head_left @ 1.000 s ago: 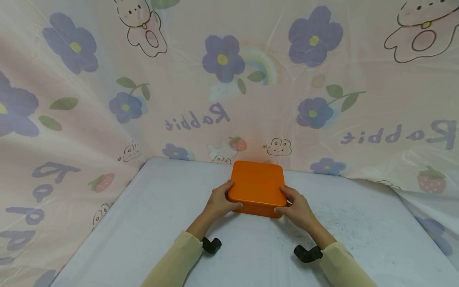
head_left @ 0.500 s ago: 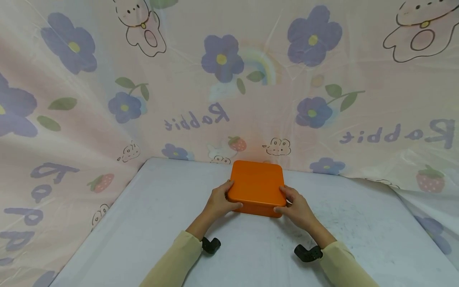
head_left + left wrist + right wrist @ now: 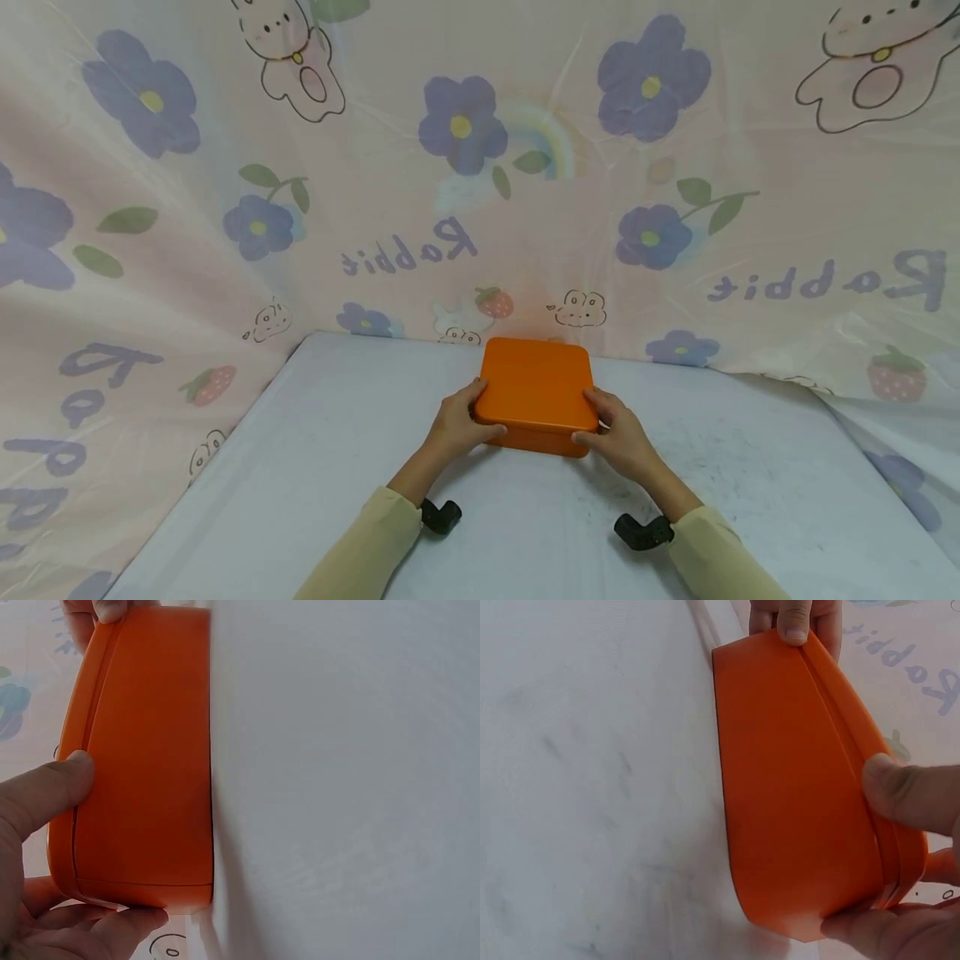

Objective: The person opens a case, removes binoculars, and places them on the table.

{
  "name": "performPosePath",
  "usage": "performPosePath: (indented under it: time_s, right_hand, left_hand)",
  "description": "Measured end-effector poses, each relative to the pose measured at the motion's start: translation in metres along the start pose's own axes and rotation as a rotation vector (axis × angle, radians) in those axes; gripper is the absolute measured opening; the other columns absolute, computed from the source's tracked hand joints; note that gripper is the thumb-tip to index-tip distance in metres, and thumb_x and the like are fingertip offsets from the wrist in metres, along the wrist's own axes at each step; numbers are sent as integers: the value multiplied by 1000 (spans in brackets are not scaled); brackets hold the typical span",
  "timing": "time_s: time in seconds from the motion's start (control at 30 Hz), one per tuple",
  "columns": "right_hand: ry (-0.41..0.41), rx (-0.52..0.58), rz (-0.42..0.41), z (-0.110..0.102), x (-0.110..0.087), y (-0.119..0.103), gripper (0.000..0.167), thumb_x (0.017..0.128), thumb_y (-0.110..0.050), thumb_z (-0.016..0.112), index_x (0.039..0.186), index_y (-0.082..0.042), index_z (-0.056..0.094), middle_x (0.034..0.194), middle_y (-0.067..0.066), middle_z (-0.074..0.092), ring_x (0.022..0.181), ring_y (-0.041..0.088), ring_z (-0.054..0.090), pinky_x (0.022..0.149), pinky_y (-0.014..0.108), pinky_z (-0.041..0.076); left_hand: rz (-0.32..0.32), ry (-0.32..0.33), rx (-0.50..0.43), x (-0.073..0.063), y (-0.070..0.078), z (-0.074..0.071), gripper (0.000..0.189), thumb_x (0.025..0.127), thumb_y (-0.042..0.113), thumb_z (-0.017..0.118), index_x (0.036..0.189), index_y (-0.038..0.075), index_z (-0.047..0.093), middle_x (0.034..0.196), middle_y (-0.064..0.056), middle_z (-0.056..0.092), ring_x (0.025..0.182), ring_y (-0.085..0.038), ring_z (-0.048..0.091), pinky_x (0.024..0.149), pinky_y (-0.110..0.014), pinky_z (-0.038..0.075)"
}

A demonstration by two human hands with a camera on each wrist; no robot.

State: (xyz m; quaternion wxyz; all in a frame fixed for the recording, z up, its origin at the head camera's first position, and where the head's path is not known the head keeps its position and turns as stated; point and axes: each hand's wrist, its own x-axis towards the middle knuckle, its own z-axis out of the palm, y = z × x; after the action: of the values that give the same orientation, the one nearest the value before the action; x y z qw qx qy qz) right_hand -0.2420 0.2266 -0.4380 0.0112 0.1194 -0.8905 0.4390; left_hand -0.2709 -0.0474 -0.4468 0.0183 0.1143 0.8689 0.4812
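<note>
The box (image 3: 536,383) is seated on the bench (image 3: 525,542) near its back edge, closely backed by cloth (image 3: 555,250). Its near corners are gripped by the left hand (image 3: 456,425) and right hand (image 3: 628,437), thumbs and fingers (image 3: 131,928) parted around them. Black mounts (image 3: 643,532) are noted beside the sleeves (image 3: 720,557).

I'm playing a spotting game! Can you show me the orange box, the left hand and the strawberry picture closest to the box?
Box (image 3: 536,383): head view, middle of its flat top.
Left hand (image 3: 455,422): head view, back of the hand.
Strawberry (image 3: 496,304): head view, its red part.
</note>
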Motion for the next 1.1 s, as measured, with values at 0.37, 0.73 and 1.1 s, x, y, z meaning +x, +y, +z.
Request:
performPosePath:
  time_s: [0.37,0.73,1.1]
  right_hand:
    - [0,-11,10,2,-1,-3,77,87,-13,70,148,7,27,154,30,21,137,46,35,105,50,39]
    - [4,9,-7,3,-2,-1,77,88,-12,70,148,7,26,154,30,21,137,46,35,105,49,39]
    - [17,-11,1,4,-2,0,75,88,-11,69,148,6,28,154,30,21,138,45,34,106,49,37]
  left_hand:
    - [2,0,-8,-2,1,0,87,76,24,82,149,12,37,158,-6,29,144,-26,32,116,-44,32]
    - [7,9,-5,-2,0,2,86,76,23,82,149,11,37,158,-8,30,144,-26,33,116,-44,32]
    - [-8,13,-14,-4,4,2,85,77,23,81,149,11,36,158,-9,29,145,-26,30,116,-46,30]
